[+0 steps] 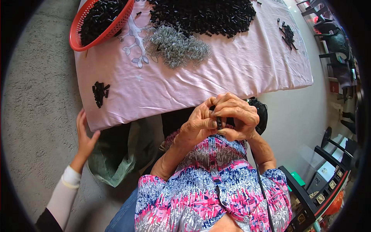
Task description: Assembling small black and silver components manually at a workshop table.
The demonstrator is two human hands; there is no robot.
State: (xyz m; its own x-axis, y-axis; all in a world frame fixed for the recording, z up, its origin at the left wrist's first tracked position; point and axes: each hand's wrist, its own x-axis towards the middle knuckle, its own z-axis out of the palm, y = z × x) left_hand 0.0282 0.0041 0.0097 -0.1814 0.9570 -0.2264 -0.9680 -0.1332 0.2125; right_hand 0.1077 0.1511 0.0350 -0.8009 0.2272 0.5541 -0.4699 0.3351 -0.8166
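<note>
Evidently your left hand (198,120) and right hand (239,115) pinch one black piece (219,123), with plenty seemingly left in the black pile (205,17) and silvery heap (176,47) beyond them.

Left hand (198,123), right hand (239,115), black piece (219,123) between

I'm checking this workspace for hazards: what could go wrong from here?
The left hand and right hand grip a small black cylindrical piece, which could slip and drop. The tangled silvery wiry pile lies against the heap of short black pieces, so the two might mix.
</note>
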